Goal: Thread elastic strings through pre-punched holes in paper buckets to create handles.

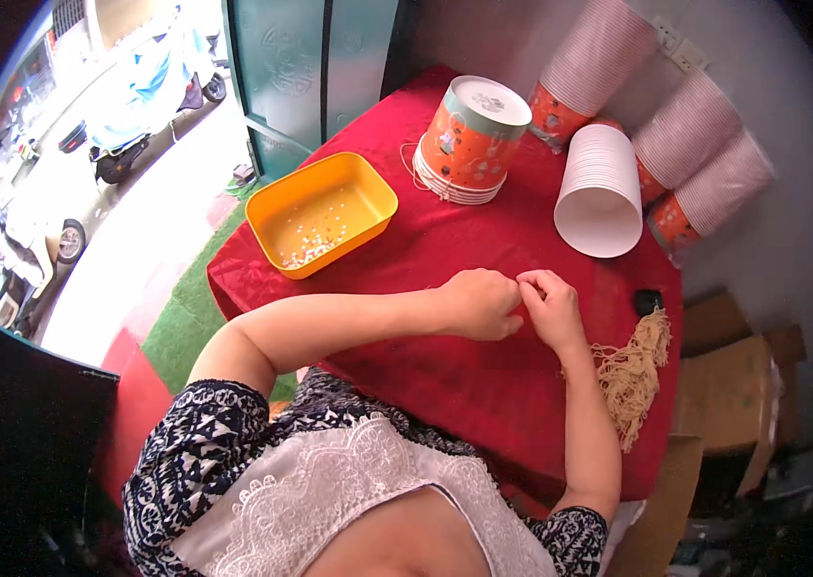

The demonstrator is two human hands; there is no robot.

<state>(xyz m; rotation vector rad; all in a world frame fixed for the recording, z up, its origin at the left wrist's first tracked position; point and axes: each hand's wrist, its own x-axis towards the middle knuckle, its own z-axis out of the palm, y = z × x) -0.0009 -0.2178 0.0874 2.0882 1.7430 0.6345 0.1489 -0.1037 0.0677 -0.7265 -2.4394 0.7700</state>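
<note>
Over the red cloth, my left hand (pixel 481 304) and my right hand (pixel 549 306) meet fingertip to fingertip, both closed in a pinch. Whatever lies between the fingers is too small or hidden to make out. Beside my right forearm lies a loose bundle of beige string (pixel 630 380), with a small black object (pixel 648 302) at its far end. Beyond my left hand is a yellow plastic bin (pixel 368 227) holding many tiny white pieces. An upside-down stack of orange patterned paper buckets (pixel 472 144) stands farther back, with thin string hanging at its left side.
White paper buckets (pixel 599 183) lie nested on their side, mouth toward me. Plastic-wrapped bucket stacks (pixel 604 58) lean by the wall. Cardboard boxes (pixel 724 404) sit right of the red-covered table (pixel 406 356). At left, a green door (pixel 281 77) stands beside a doorway with parked scooters outside.
</note>
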